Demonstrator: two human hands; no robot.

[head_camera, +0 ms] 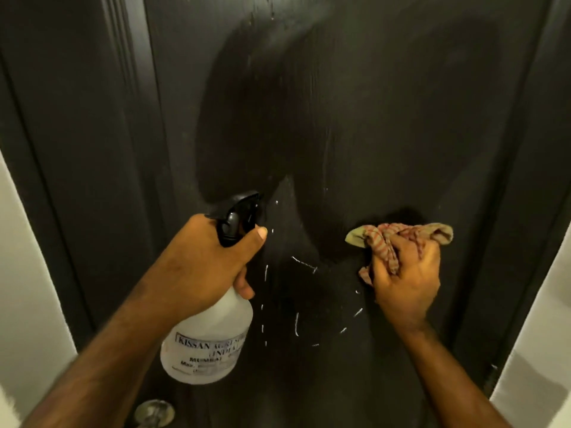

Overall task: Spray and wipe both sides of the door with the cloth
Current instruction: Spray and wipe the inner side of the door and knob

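Left hand (213,261) grips spray bottle (213,338) | right hand (408,279) presses bunched cloth (398,239) on wet-streaked black door (340,118)

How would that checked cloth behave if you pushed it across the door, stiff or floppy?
Probably floppy: the cloth is bunched in the right hand, with loose ends drooping out at both sides. It looks light, held by curled fingers alone. Pushed over the wet streaks on the door, it would likely crumple and drag rather than slide flat.

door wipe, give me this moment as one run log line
left hand grips spray bottle | right hand presses cloth on door | wet droplets between hands
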